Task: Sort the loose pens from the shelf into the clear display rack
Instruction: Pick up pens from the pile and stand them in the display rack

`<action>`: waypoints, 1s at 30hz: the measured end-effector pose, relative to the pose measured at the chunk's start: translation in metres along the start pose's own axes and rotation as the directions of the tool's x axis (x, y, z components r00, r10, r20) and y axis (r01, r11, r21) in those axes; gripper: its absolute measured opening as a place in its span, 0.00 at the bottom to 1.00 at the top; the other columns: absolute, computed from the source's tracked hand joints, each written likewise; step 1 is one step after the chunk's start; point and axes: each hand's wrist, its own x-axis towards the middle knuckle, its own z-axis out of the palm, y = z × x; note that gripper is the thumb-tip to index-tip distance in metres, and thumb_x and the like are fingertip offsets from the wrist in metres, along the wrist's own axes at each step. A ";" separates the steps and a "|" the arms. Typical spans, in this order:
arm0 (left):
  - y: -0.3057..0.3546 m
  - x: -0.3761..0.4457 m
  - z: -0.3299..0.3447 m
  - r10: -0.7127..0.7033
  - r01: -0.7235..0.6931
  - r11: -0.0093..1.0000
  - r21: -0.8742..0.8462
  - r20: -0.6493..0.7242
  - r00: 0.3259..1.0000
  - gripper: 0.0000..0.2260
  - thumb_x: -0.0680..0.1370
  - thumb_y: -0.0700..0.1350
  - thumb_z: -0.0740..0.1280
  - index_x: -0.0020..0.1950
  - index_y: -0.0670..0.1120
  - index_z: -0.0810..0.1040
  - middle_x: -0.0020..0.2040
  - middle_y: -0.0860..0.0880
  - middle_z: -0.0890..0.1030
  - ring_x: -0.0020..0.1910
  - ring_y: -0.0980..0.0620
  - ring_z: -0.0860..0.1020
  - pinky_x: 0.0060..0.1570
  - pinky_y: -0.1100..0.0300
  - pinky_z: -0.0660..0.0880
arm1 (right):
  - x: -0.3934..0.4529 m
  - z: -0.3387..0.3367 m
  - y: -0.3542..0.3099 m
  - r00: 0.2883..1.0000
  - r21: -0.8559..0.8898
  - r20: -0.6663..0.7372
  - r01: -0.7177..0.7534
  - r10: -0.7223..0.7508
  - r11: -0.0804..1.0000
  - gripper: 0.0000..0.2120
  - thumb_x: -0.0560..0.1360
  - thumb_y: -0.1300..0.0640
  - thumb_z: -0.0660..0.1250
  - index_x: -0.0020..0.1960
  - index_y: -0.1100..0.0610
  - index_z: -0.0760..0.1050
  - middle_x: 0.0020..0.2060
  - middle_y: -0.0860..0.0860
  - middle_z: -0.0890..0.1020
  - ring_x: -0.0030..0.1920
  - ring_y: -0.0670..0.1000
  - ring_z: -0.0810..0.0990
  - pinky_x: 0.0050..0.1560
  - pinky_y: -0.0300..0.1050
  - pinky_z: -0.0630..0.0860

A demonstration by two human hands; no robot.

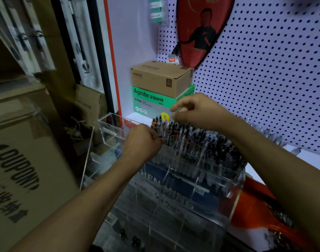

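Note:
A clear acrylic display rack (pixel 201 180) with several tiers stands on the shelf in front of me. Its upper tiers hold several upright pens (pixel 197 140), packed from the middle to the right. My left hand (pixel 143 140) is curled at the left end of the pen rows, its fingertips pinching the pens there. My right hand (pixel 193 110) hovers above the back row with thumb and forefinger pinched together; whether it holds anything I cannot tell. Loose clear pens (pixel 268 131) lie on the shelf behind my right forearm.
A green Agnite box (pixel 152 100) with a brown carton (pixel 161 77) on top stands behind the rack. Pegboard (pixel 264 70) with a red racket cover (pixel 199 31) forms the back wall. Large cardboard boxes (pixel 21 160) crowd the left. The rack's left compartments (pixel 112 131) hold no pens.

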 end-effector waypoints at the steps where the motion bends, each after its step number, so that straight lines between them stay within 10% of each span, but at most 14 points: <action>1: -0.001 -0.001 -0.001 -0.002 0.003 1.000 -0.020 0.012 1.000 0.14 0.74 0.48 0.74 0.30 0.45 0.81 0.29 0.49 0.78 0.30 0.51 0.77 0.36 0.59 0.76 | 0.001 0.001 -0.003 1.000 0.012 0.009 0.015 -0.015 1.000 0.12 0.74 0.49 0.73 0.55 0.51 0.81 0.41 0.44 0.81 0.39 0.43 0.80 0.43 0.42 0.76; 8: -0.002 -0.007 -0.018 0.082 -0.079 0.997 -0.022 0.132 0.988 0.05 0.76 0.43 0.72 0.49 0.46 0.86 0.40 0.50 0.82 0.39 0.53 0.77 0.42 0.64 0.70 | 0.009 0.017 -0.022 0.993 -0.010 0.040 0.108 -0.108 0.994 0.06 0.72 0.54 0.75 0.37 0.46 0.81 0.48 0.43 0.83 0.56 0.47 0.79 0.58 0.48 0.78; 13: -0.010 0.000 -0.030 0.034 -0.036 0.986 -0.164 -0.015 0.999 0.11 0.74 0.39 0.72 0.34 0.52 0.80 0.34 0.54 0.81 0.36 0.54 0.80 0.41 0.59 0.77 | 0.012 0.019 -0.012 0.997 -0.094 -0.005 0.073 -0.074 0.993 0.04 0.73 0.57 0.74 0.40 0.53 0.83 0.37 0.39 0.78 0.49 0.42 0.78 0.50 0.38 0.73; 21: -0.007 0.002 -0.021 0.070 -0.047 0.987 -0.154 0.147 0.987 0.24 0.74 0.35 0.69 0.69 0.47 0.72 0.58 0.48 0.77 0.53 0.50 0.76 0.49 0.58 0.74 | 0.011 0.040 0.001 0.985 -0.271 -0.012 0.164 -0.174 0.948 0.02 0.72 0.58 0.73 0.43 0.56 0.84 0.38 0.47 0.83 0.38 0.37 0.75 0.46 0.35 0.71; 26: -0.005 0.002 -0.025 0.163 -0.152 0.982 -0.108 0.097 0.982 0.27 0.73 0.29 0.65 0.71 0.47 0.73 0.62 0.46 0.80 0.59 0.49 0.77 0.57 0.61 0.71 | 0.007 0.016 0.005 0.991 -0.332 0.118 0.101 -0.065 0.938 0.33 0.68 0.43 0.77 0.68 0.52 0.70 0.55 0.47 0.75 0.50 0.45 0.73 0.44 0.37 0.68; 30: -0.007 0.012 -0.023 0.104 -0.100 0.994 -0.043 0.107 0.989 0.29 0.76 0.33 0.66 0.76 0.49 0.65 0.67 0.46 0.76 0.60 0.46 0.76 0.60 0.52 0.74 | 0.011 0.019 0.001 0.960 -0.485 0.278 0.115 0.028 0.867 0.35 0.69 0.43 0.76 0.70 0.53 0.68 0.62 0.52 0.75 0.52 0.48 0.69 0.52 0.40 0.67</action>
